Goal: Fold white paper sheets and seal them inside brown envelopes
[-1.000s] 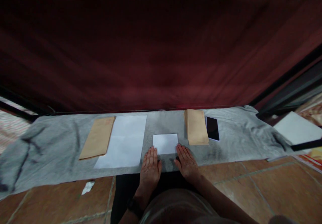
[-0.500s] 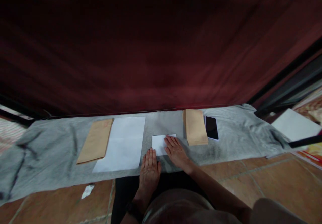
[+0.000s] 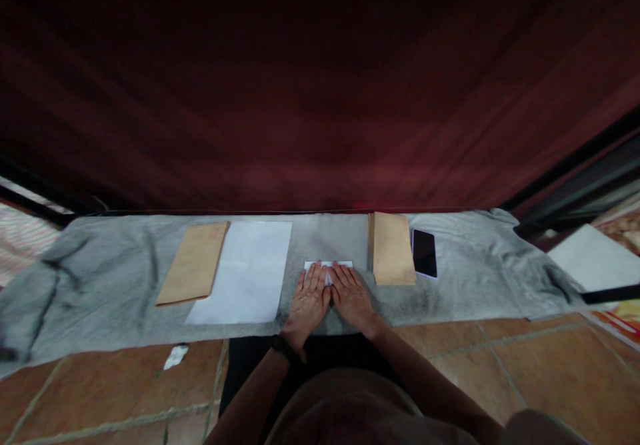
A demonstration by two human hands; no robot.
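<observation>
A small folded white paper (image 3: 329, 265) lies on the grey cloth (image 3: 450, 292) straight ahead of me. My left hand (image 3: 309, 298) and my right hand (image 3: 351, 295) both lie flat on it, side by side, fingers stretched out and covering most of it. Only its far edge shows above my fingertips. Neither hand holds anything.
Left of my hands lie a large white sheet (image 3: 246, 272) and a brown envelope (image 3: 195, 262). To the right are another brown envelope (image 3: 391, 257) and a black phone (image 3: 425, 253). A dark red curtain (image 3: 320, 98) hangs behind. A paper scrap (image 3: 175, 356) lies on the tiled floor.
Both hands slid forward from the paper's near edge onto the paper, the right first, then the left. They now cover most of it.
</observation>
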